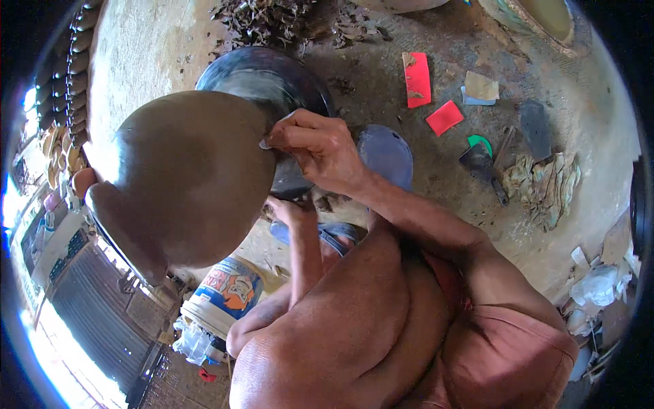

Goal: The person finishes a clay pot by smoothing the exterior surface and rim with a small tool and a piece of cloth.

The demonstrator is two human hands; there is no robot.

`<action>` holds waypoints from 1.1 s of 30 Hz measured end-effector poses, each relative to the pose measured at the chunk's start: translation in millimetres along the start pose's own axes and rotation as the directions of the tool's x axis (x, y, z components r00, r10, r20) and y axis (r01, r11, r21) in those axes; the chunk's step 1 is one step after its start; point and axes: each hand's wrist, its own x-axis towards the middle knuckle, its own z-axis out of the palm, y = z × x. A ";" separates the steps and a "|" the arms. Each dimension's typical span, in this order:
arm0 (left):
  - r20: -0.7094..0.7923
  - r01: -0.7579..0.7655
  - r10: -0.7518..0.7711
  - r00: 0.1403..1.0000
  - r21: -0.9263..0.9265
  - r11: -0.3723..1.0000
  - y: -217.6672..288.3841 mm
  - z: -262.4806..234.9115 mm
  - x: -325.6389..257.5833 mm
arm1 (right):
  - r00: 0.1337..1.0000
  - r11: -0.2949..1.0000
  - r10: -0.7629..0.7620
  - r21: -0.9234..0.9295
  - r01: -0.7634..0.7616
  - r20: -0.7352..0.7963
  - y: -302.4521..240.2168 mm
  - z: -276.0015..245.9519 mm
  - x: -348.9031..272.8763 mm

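A large, round brown clay pot point(197, 170) with a flared rim lies tilted at the left, its mouth toward the lower left. My right hand point(320, 146) is closed in a pinch at the pot's right side. A small pale edge shows at its fingertips, too little to name. Lower down, my left hand point(289, 210) is against the pot's lower right side, its fingers mostly hidden behind the wall. A dark, shiny round basin-like vessel point(300, 82) stands just behind the pot and is partly covered by it.
Right of my hands lie a grey-blue oval disc point(386, 155), red pieces point(418, 82), a dark flat slab point(535, 129), a dark scraper-like tool point(480, 163) and a crumpled cloth point(545, 184). A printed bucket point(231, 286) stands below the pot. Dry leaves point(262, 20) lie at the back.
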 end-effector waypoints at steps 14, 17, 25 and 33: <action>0.113 -0.169 0.162 0.980 0.052 0.984 16.7 -30.0 66.6 | 1.000 1.000 0.018 -0.001 -0.018 0.015 4.2 2.9 2.5; -0.050 -0.009 0.015 0.999 0.112 0.994 -19.4 -0.4 -28.5 | 0.999 0.998 -0.029 -0.047 0.028 -0.015 8.0 0.5 0.9; 0.209 0.149 -0.187 0.960 0.185 0.971 51.9 -11.5 12.2 | 0.999 1.000 -0.013 0.000 0.013 -0.032 9.6 7.1 6.8; 0.148 0.068 -0.064 0.987 -0.020 0.997 -20.3 -27.1 0.7 | 0.999 0.999 0.023 0.028 -0.024 0.031 11.6 17.7 0.7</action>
